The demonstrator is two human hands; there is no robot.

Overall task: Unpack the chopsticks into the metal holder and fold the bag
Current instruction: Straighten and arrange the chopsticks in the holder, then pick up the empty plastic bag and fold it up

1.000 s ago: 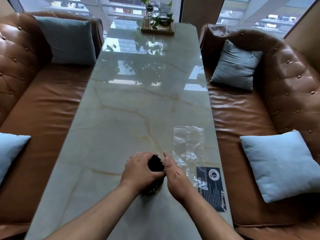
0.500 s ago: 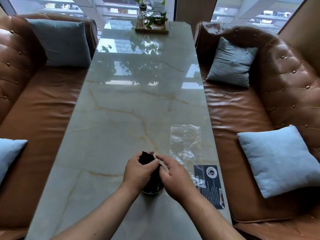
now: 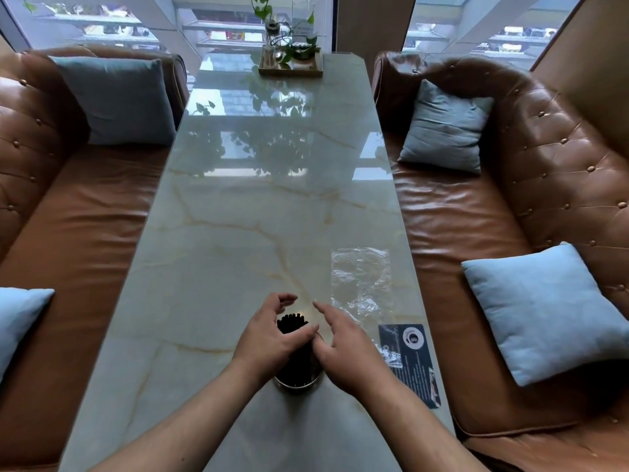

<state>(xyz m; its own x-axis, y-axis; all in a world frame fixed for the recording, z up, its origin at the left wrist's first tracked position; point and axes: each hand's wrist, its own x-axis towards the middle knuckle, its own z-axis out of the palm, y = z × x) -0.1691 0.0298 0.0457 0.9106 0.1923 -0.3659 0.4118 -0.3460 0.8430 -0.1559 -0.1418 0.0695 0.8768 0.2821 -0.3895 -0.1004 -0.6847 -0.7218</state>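
Note:
A bundle of black chopsticks (image 3: 292, 324) stands upright in the round metal holder (image 3: 296, 386) on the marble table (image 3: 238, 233), near its front. My left hand (image 3: 267, 340) cups the bundle from the left: its fingers are spread and lifted off the tips, and its thumb lies across the near side. My right hand (image 3: 343, 347) is just right of the bundle, fingers apart, holding nothing. The empty clear plastic bag (image 3: 360, 277) lies flat to the right, its dark printed label (image 3: 412, 356) at the near end.
Brown leather sofas run along both sides of the table, with blue cushions (image 3: 544, 311) on them. A wooden tray with a plant (image 3: 289, 59) sits at the table's far end by the window.
Both hands were closed around the chopstick bundle. Now the fingers have spread apart and loosened off it, and the right hand has shifted slightly to the right.

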